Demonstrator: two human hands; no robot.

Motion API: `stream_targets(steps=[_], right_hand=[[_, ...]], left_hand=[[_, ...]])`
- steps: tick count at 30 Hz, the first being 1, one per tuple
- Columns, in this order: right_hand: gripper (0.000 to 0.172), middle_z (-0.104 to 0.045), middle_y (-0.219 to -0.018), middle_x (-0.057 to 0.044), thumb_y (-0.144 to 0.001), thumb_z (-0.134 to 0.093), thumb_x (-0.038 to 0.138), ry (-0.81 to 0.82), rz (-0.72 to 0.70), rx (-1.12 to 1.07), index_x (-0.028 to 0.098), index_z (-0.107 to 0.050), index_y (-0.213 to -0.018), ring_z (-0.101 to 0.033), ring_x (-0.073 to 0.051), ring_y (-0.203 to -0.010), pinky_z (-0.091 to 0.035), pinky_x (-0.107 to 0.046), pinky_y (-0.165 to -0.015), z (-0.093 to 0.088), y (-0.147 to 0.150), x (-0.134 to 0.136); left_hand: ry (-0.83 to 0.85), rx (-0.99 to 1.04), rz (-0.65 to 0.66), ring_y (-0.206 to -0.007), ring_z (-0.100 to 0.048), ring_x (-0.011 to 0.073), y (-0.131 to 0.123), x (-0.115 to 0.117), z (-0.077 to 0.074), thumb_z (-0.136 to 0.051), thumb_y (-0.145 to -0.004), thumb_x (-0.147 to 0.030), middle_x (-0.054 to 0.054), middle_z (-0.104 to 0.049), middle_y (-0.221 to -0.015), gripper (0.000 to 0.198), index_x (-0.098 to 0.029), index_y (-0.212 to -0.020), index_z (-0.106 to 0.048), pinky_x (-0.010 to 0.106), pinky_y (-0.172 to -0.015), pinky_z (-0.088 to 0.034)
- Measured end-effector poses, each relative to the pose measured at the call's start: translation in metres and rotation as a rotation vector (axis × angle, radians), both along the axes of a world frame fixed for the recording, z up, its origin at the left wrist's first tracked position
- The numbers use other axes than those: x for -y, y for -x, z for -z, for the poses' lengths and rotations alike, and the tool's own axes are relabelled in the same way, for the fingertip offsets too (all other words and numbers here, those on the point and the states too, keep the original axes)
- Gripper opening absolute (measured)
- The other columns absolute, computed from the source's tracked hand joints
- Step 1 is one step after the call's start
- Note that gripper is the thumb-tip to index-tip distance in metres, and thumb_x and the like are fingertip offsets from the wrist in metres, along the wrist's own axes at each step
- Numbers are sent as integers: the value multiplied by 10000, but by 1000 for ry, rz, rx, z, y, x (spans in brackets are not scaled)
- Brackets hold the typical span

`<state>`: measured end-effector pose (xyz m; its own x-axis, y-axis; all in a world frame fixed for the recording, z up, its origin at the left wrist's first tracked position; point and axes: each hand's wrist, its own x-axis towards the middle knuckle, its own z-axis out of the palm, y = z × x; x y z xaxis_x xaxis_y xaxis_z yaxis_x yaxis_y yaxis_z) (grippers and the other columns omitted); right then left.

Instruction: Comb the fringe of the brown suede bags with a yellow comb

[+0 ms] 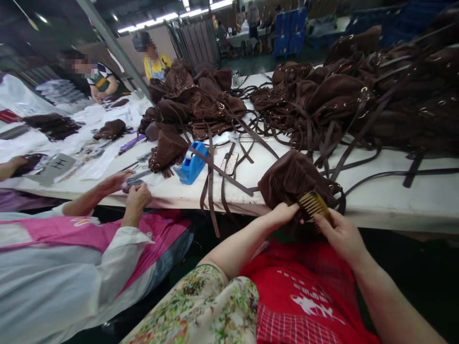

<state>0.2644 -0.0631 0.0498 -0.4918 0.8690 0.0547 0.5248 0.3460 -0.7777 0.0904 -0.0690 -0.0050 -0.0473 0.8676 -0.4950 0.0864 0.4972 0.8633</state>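
Observation:
A brown suede fringed bag lies at the near edge of the white table, its fringe hanging over the edge toward me. My left hand grips the bag's lower edge. My right hand is closed on a yellow-brown comb, whose teeth rest against the bag's fringe.
A big heap of brown bags and straps covers the far right of the table. A blue tape dispenser and a phone lie left of my bag. A co-worker in a pink apron handles something small at my left; other people sit beyond.

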Motion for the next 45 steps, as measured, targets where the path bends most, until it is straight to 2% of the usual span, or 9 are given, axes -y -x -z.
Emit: stream_targets(steps=[4, 11, 17, 21, 25, 30, 35, 40, 45], right_hand=[[443, -633, -638, -44, -881, -436, 626, -245, 127, 156, 219, -582, -781, -590, -220, -609, -390, -288, -553, 40, -15, -40], [480, -617, -611, -48, -921, -337, 622, -236, 98, 216, 228, -570, -777, -571, -213, -557, -366, -296, -529, 83, 5, -31], [446, -590, -683, -78, -922, -310, 600, -401, 199, 187, 240, -457, -703, -542, -224, -639, -347, -323, -589, 62, 24, -69], [393, -573, -683, -64, -910, -361, 570, -472, 223, 183, 241, -449, -714, -522, -220, -641, -325, -324, -586, 33, 34, -119], [361, -557, -608, -19, -891, -426, 527, -359, 26, 280, 243, -453, -669, -515, -185, -558, -334, -300, -548, 25, 38, -146], [329, -561, -645, -29, -905, -396, 472, -350, 23, 314, 245, -435, -669, -523, -193, -591, -347, -313, -568, 38, 28, -138], [346, -568, -739, -88, -933, -322, 465, -499, 282, 279, 241, -442, -698, -523, -233, -689, -334, -346, -600, 38, 17, -113], [404, -594, -677, -68, -952, -304, 513, -374, 152, 182, 239, -498, -729, -538, -219, -634, -354, -326, -586, 40, 21, -71], [464, -609, -690, -69, -959, -263, 558, -354, 52, 189, 241, -492, -711, -566, -220, -653, -374, -313, -596, 61, 30, -56]], left_hand=[[-47, 244, -98, -629, -607, 118, 23, 12, 4, -537, -903, -411, 56, -691, -769, 354, -95, -983, -675, 273, -692, -526], [-97, 127, -189, -625, -555, 101, 51, 27, 4, -608, -837, -485, 12, -624, -706, 364, -126, -791, -643, 264, -723, -489], [-220, 192, -214, -608, -524, 95, 43, 19, -20, -529, -877, -504, 1, -582, -678, 398, -124, -790, -607, 233, -662, -459], [-226, -129, -187, -772, -602, 144, 50, 7, -36, -471, -916, -461, 45, -655, -804, 402, -112, -839, -655, 244, -751, -476], [-163, -415, -82, -932, -646, 203, 63, 5, -37, -464, -924, -442, 81, -702, -961, 392, -116, -953, -680, 271, -829, -492], [-99, -609, -48, -955, -664, 236, 61, 15, -34, -429, -908, -559, 119, -701, -1024, 497, -134, -1057, -639, 300, -817, -519], [-124, -869, 20, -970, -650, 331, 29, 14, -40, -501, -710, -805, 182, -657, -1034, 785, -116, -1064, -628, 406, -830, -530], [-230, -942, 80, -948, -648, 300, 12, 1, -33, -598, -784, -440, 181, -645, -1032, 410, -113, -1027, -650, 373, -823, -532], [-194, -781, 129, -860, -665, 272, 31, -1, -30, -596, -752, -337, 137, -693, -885, 268, -141, -912, -684, 331, -785, -534]])
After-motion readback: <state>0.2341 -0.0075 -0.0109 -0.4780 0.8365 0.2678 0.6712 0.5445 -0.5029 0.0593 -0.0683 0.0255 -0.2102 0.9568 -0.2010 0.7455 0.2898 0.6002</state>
